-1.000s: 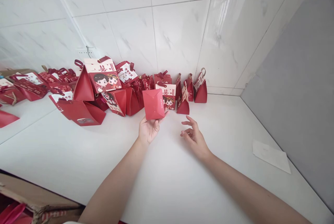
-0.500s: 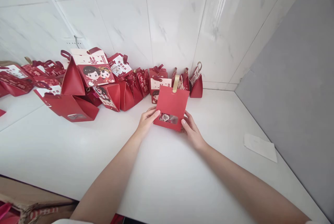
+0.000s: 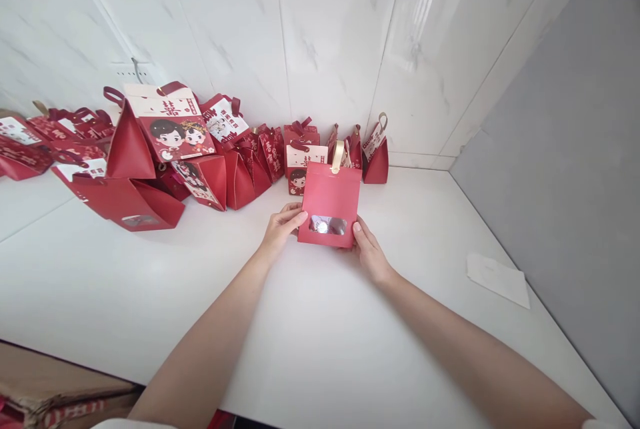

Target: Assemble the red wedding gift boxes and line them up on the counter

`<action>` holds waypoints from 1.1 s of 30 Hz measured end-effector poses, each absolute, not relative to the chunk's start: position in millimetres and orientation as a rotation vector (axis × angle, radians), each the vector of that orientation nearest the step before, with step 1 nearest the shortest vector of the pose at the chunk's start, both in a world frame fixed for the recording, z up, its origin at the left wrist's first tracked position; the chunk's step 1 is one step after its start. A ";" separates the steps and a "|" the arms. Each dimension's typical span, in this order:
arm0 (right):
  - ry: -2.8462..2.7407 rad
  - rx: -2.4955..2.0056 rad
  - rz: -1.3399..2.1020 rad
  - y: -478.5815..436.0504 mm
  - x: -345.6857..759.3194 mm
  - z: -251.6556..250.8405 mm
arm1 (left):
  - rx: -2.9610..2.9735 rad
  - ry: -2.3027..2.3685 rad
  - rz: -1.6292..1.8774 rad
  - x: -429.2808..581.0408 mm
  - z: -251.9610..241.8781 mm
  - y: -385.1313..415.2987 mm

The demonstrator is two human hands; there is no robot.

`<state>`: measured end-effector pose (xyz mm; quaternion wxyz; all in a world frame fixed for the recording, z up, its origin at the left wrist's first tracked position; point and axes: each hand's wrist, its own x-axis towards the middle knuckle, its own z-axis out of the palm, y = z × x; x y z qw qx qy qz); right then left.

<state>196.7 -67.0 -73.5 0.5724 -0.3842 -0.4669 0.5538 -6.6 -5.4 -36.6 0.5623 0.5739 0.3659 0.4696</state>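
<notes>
Observed at centre of white counter (image 3: 320, 336): red gift box (image 3: 330, 192), upright, plain-faced, with small clear window (image 3: 327, 224) low down and gold handle (image 3: 339, 154) at 12 o'clock. Clasped at 9 o'clock edge by left hand (image 3: 280, 228), at 3 o'clock edge by right hand (image 3: 369, 252).

We're in a tiled room, most likely a home kitchen or utility corner. Glossy white wall tiles (image 3: 330, 36) with faint marble veining rise behind a smooth white worktop (image 3: 320, 349), and a matt grey wall (image 3: 565, 149) closes off the right side. It's a domestic counter put to handwork: a loose heap of red favour boxes (image 3: 160, 142) leans against the tiles, a cardboard carton (image 3: 55, 389) sits below the counter's front edge, and a stray paper slip (image 3: 497, 279) lies by the grey wall. The left hand (image 3: 280, 226) and right hand (image 3: 369, 252) hold one red box (image 3: 330, 196) upright on the worktop.
</notes>
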 end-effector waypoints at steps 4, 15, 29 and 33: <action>-1.084 -0.886 1.307 -67.2 197.0 -72.9 | 1.349 0.844 1.088 -7.2 -35.1 -6.0; -1.051 -0.926 1.286 -67.7 196.5 -74.0 | 1.365 0.819 1.070 -6.5 -33.0 -7.6; -1.254 -0.933 0.956 -80.2 186.3 -62.8 | 1.552 0.814 1.082 12.5 -43.4 -15.9; -1.351 -0.939 0.909 -83.5 185.8 -60.2 | 1.539 0.777 1.035 11.6 -43.4 -16.2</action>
